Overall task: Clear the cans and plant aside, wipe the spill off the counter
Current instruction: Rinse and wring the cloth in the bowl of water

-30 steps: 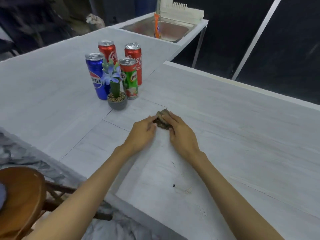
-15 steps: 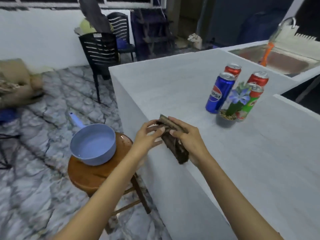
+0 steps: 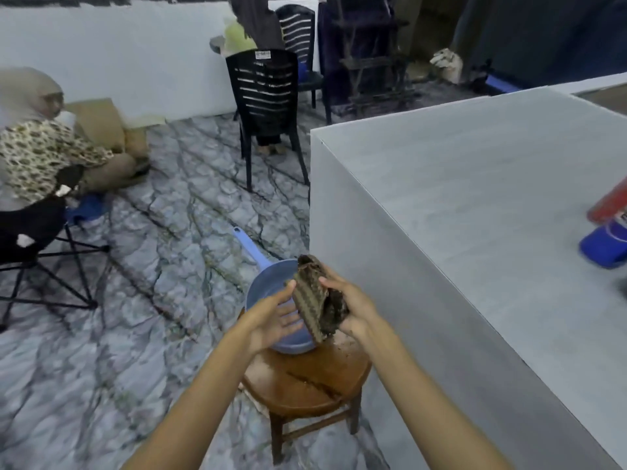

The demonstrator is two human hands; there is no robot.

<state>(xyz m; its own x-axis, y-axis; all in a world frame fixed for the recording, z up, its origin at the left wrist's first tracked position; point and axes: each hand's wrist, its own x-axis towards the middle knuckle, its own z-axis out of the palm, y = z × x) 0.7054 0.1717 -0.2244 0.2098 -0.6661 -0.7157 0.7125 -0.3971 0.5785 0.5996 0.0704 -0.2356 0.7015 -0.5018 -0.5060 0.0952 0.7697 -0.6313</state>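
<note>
A folded brown striped cloth (image 3: 314, 296) hangs over a blue water scoop (image 3: 268, 283) that sits on a round wooden stool (image 3: 305, 378). My right hand (image 3: 353, 305) grips the cloth from the right. My left hand (image 3: 274, 317) is at its left side, fingers spread, thumb against the cloth. The grey counter (image 3: 475, 198) lies to the right. A blue can (image 3: 604, 245) and a red can (image 3: 610, 201) show blurred at the right edge. The plant is out of view.
A person sits on a folding stool (image 3: 37, 252) at the far left. Black plastic chairs (image 3: 268, 106) stand behind on the marbled floor (image 3: 152, 249). The counter's near corner (image 3: 314, 137) stands just right of the stool.
My view has swung left and down off the counter. Both hands carried the cloth from the counter edge out over the blue scoop on the stool. The cans slid to the right edge.
</note>
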